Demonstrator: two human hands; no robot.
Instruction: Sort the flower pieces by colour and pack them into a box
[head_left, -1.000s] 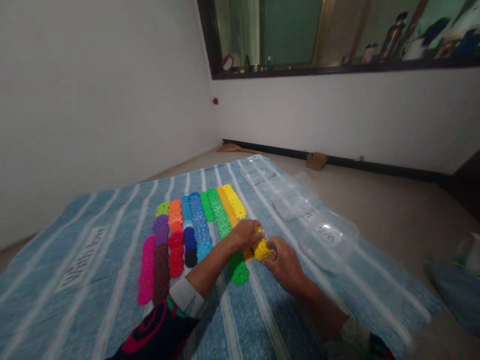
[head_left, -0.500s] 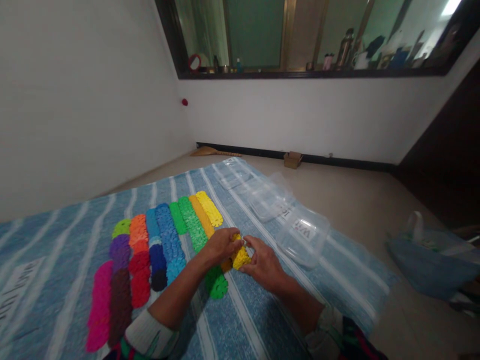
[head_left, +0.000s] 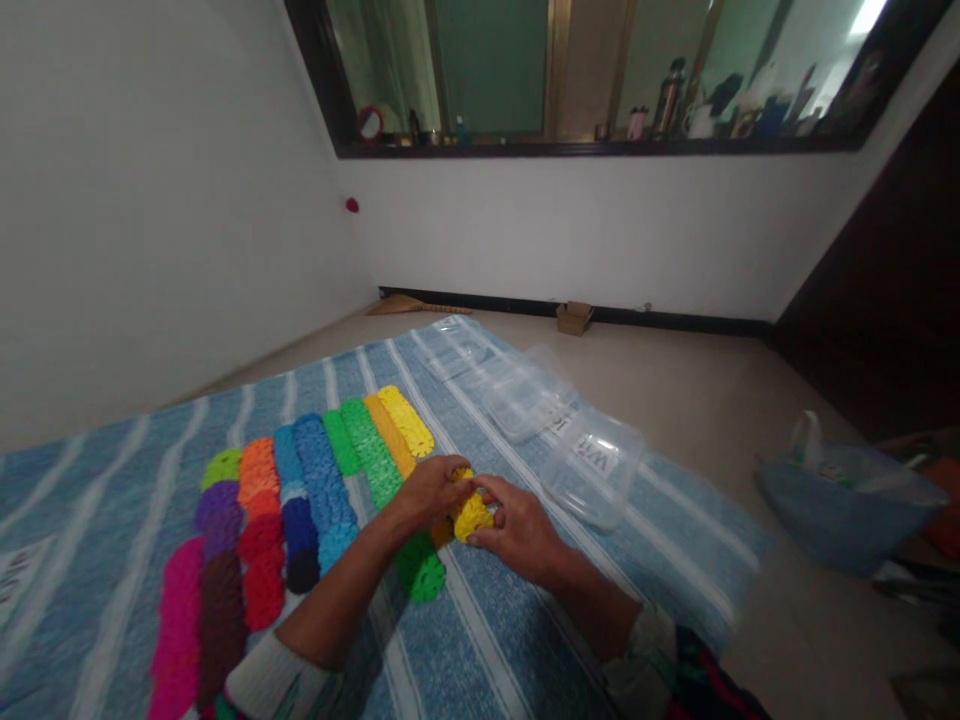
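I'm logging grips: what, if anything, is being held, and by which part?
A bunch of yellow pieces: the left hand grips its far end, the right hand its right side and nearer end.

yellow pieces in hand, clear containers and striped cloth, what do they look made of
Yellow pieces: probably plastic; bright, uniform colour, finish hard to judge.
Clear containers: likely thin plastic, glossy; see-through, with pale reflections.
Striped cloth: fabric, matte; mottled blue without shine, fibre not tellable.
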